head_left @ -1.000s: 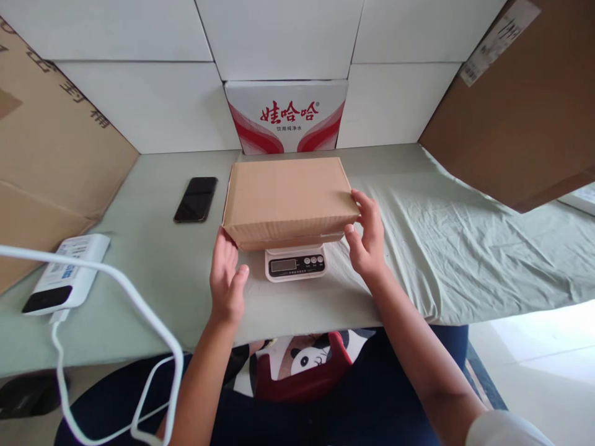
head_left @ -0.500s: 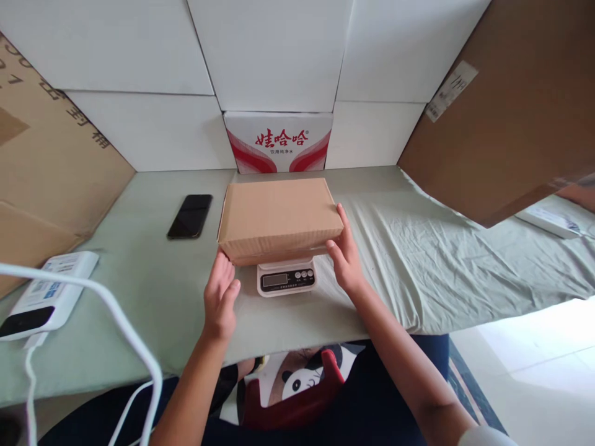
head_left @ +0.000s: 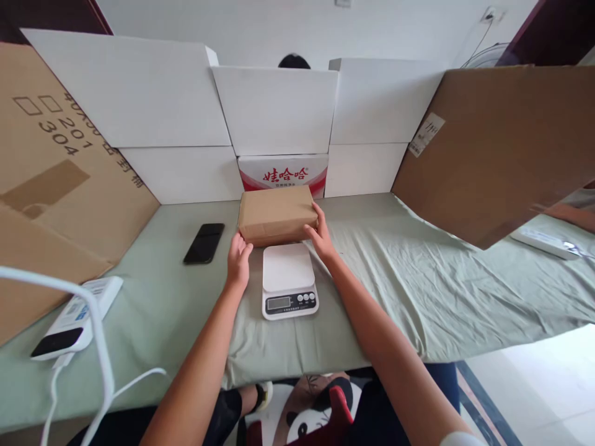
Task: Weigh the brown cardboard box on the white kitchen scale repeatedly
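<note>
A closed brown cardboard box point(head_left: 277, 214) is held between my two hands, just behind the scale. My left hand point(head_left: 239, 260) grips its near left corner, thumb against the front and the other fingers partly hidden by the box. At the right end, my right hand point(head_left: 320, 235) holds the box with the thumb on the front side and the fingers along the edge. Nearer to me stands a white digital kitchen scale point(head_left: 288, 272) with a bare platform and a small display facing me. Whether the box touches the cloth I cannot tell.
A black phone point(head_left: 204, 243) lies left of the box. White cartons point(head_left: 279, 111) wall off the back, with large cardboard sheets point(head_left: 502, 148) at both sides. A white device point(head_left: 77, 319) with a white cable point(head_left: 100, 347) sits at the left. Green cloth point(head_left: 372, 272) covers the table.
The box has moved away from me, off the area above the scale, and the scale's platform now shows. Both hands have kept hold of it. The view has tilted up.
</note>
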`<state>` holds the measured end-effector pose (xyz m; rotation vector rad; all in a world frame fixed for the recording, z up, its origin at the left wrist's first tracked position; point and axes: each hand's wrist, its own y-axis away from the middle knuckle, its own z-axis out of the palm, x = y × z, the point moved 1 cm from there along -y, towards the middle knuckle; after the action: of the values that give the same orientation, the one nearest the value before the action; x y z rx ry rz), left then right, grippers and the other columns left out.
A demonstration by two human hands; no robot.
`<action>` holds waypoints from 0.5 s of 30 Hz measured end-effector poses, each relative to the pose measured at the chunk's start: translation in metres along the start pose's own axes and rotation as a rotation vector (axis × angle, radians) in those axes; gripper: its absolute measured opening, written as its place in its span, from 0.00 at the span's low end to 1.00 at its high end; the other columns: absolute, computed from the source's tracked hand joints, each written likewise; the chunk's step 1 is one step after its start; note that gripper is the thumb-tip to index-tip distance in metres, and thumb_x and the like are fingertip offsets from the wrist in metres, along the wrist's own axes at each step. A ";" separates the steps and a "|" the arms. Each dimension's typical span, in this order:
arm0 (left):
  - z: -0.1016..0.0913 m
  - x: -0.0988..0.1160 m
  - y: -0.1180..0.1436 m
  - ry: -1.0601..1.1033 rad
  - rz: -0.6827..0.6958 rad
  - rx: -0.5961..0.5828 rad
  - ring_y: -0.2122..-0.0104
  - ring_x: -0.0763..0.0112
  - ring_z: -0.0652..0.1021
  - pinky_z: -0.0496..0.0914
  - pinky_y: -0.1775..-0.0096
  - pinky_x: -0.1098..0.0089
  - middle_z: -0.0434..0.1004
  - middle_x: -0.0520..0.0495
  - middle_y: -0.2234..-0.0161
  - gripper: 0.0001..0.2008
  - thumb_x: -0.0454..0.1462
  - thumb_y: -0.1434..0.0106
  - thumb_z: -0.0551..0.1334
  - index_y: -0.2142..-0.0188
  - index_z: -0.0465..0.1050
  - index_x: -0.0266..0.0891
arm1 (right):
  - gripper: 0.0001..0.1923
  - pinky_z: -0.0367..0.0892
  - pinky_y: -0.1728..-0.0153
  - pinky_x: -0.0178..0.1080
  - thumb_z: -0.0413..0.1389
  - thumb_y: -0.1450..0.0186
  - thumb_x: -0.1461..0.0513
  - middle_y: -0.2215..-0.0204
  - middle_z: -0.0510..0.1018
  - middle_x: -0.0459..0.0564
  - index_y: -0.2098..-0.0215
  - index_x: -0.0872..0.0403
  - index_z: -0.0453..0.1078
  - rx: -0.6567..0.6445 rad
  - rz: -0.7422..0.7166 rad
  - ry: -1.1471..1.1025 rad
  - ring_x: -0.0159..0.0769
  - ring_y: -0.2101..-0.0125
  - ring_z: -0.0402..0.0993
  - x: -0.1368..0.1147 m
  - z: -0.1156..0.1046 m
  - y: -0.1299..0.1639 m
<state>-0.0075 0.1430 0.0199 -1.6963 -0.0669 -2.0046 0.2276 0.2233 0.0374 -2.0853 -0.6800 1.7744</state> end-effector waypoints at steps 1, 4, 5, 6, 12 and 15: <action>-0.001 -0.006 0.000 0.004 -0.011 -0.001 0.30 0.45 0.64 0.56 0.30 0.50 0.66 0.29 0.33 0.36 0.46 0.43 0.68 0.38 0.67 0.34 | 0.42 0.53 0.28 0.56 0.54 0.34 0.44 0.28 0.56 0.57 0.28 0.50 0.49 0.008 0.009 -0.006 0.49 0.29 0.55 0.007 0.003 0.001; -0.003 -0.014 0.002 0.019 0.016 -0.056 0.31 0.50 0.65 0.56 0.30 0.54 0.68 0.33 0.33 0.33 0.44 0.41 0.67 0.38 0.68 0.37 | 0.41 0.49 0.26 0.54 0.53 0.33 0.44 0.27 0.55 0.56 0.29 0.51 0.50 0.023 0.016 -0.001 0.48 0.28 0.53 0.017 0.008 0.006; -0.004 -0.014 0.002 0.018 0.029 -0.074 0.31 0.52 0.66 0.56 0.30 0.55 0.68 0.34 0.33 0.32 0.43 0.41 0.66 0.38 0.68 0.37 | 0.41 0.49 0.26 0.53 0.53 0.33 0.44 0.27 0.55 0.55 0.29 0.51 0.50 0.021 0.024 0.003 0.48 0.28 0.53 0.017 0.008 0.007; -0.004 -0.014 0.002 0.016 0.038 -0.089 0.31 0.53 0.66 0.56 0.30 0.56 0.69 0.36 0.34 0.31 0.43 0.40 0.65 0.38 0.69 0.38 | 0.40 0.49 0.27 0.53 0.53 0.33 0.44 0.27 0.55 0.55 0.29 0.51 0.50 0.022 0.035 0.005 0.48 0.28 0.53 0.017 0.007 0.008; -0.004 -0.014 -0.002 0.005 0.035 -0.103 0.30 0.52 0.65 0.56 0.30 0.56 0.66 0.34 0.32 0.33 0.43 0.39 0.65 0.35 0.67 0.36 | 0.42 0.46 0.26 0.55 0.52 0.33 0.43 0.26 0.55 0.55 0.27 0.51 0.49 0.050 0.045 0.007 0.48 0.27 0.51 0.018 0.006 0.008; -0.007 -0.017 -0.003 0.013 0.044 -0.073 0.28 0.54 0.60 0.55 0.30 0.58 0.60 0.35 0.29 0.36 0.45 0.39 0.65 0.33 0.63 0.37 | 0.44 0.47 0.26 0.59 0.48 0.31 0.42 0.24 0.49 0.51 0.24 0.45 0.37 0.014 0.010 0.012 0.47 0.25 0.46 0.023 0.005 0.010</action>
<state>-0.0133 0.1491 0.0038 -1.7145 0.0484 -2.0078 0.2264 0.2271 0.0124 -2.0919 -0.6534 1.7652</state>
